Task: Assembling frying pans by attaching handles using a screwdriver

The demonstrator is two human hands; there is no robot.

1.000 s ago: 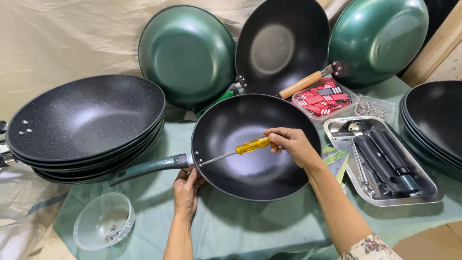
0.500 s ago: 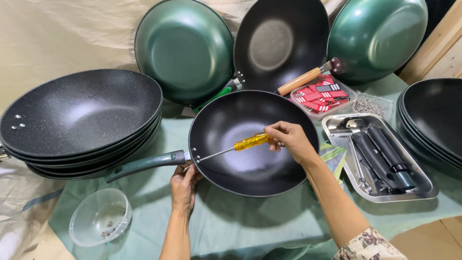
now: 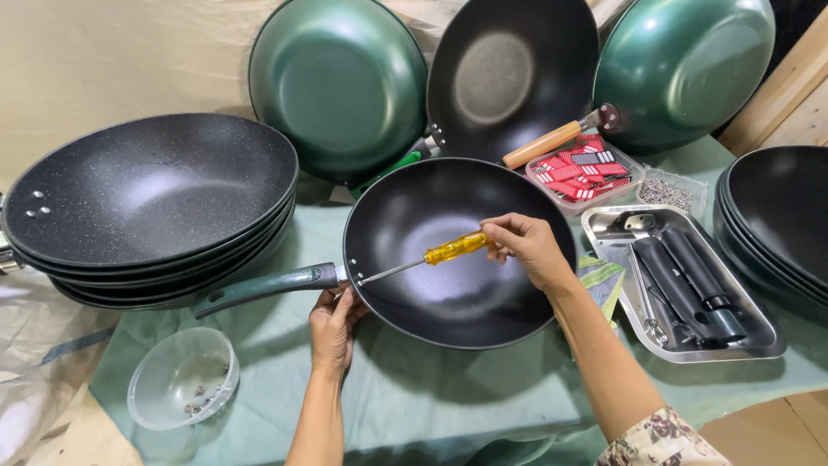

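A black wok with a dark green handle lies on the green cloth in the middle. My left hand grips the wok from below where the handle meets the rim. My right hand holds a yellow-handled screwdriver inside the wok. The screwdriver's metal tip points left at the rivets next to the handle joint.
A stack of black woks stands at the left, another stack at the right edge. Three woks lean against the back. A metal tray holds black handles, a clear bowl holds small screws, and a red-filled box sits behind.
The view has shifted slightly; the wok, my hands and the screwdriver keep nearly the same pose, the tip staying at the handle joint.
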